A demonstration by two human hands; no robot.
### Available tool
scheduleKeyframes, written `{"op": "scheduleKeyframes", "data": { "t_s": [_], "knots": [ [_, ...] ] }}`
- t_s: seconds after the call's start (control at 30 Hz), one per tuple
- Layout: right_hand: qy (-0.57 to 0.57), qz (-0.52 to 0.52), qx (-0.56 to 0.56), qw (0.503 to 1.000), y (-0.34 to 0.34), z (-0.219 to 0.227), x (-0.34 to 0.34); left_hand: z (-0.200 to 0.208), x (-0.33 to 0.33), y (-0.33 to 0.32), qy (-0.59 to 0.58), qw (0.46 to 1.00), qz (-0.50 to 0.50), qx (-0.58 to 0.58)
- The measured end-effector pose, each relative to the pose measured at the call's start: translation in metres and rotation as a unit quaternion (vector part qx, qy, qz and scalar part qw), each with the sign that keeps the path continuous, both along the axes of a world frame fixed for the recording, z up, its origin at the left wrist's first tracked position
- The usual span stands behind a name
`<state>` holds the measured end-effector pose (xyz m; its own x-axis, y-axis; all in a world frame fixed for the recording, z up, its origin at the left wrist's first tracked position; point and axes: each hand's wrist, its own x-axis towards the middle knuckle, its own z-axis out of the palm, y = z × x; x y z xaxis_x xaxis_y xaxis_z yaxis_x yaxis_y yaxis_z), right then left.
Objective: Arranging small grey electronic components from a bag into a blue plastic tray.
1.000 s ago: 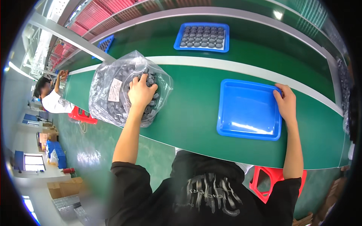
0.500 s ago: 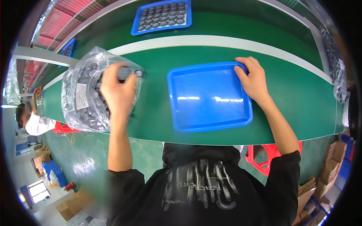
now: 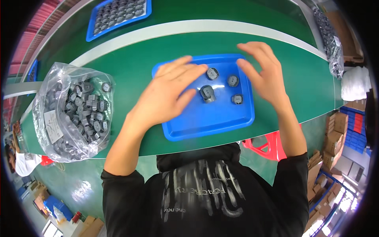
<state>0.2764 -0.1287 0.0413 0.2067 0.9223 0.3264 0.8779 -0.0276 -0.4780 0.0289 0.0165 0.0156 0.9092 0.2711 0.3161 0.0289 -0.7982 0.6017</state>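
Observation:
A shallow blue plastic tray (image 3: pixel 189 123) lies on the green table in front of me. Several small dark grey plastic parts, roundish with little holes in the face, rest apart from each other in it; one grey part (image 3: pixel 207 94) stands near the middle. My left hand (image 3: pixel 160 96) hovers over the tray's left side, fingers stretched and holding nothing. At the tray's far right corner, my right hand (image 3: pixel 266 77) has thumb and fingers spread with nothing between them. To the left, a clear plastic bag (image 3: pixel 45 106) gapes, full of similar grey parts.
Beyond the pale divider (image 3: pixel 189 27), another blue tray (image 3: pixel 91 31) holds rows of grey parts. A bag of dark parts (image 3: pixel 327 37) sits at the far right. A red stool (image 3: pixel 272 146) stands below the table edge. Another person (image 3: pixel 25 164) is at far left.
My left hand has moved right from the bag to over the tray and opened. Several grey parts now lie in the formerly bare tray. The view has shifted right.

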Motion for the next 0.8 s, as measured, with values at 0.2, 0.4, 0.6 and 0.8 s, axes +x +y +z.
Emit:
{"op": "scheduleKeyframes", "data": {
  "t_s": [0.2,0.4,0.6,0.8],
  "knots": [
    [-0.109,0.153,-0.096,0.977,0.035,-0.010,-0.047,0.000,-0.008,0.017,0.004,0.992,0.110,0.054],
    [-0.014,0.189,-0.157,0.969,0.023,-0.010,-0.062,0.002,-0.015,0.022,0.021,0.988,0.154,0.001],
    [0.030,0.151,-0.091,0.984,0.045,-0.013,-0.069,0.001,-0.012,0.001,0.005,0.996,0.091,-0.023],
    [-0.033,0.136,-0.080,0.987,0.041,-0.035,-0.068,0.019,-0.021,0.012,-0.086,0.983,0.097,-0.131]
  ]
}}
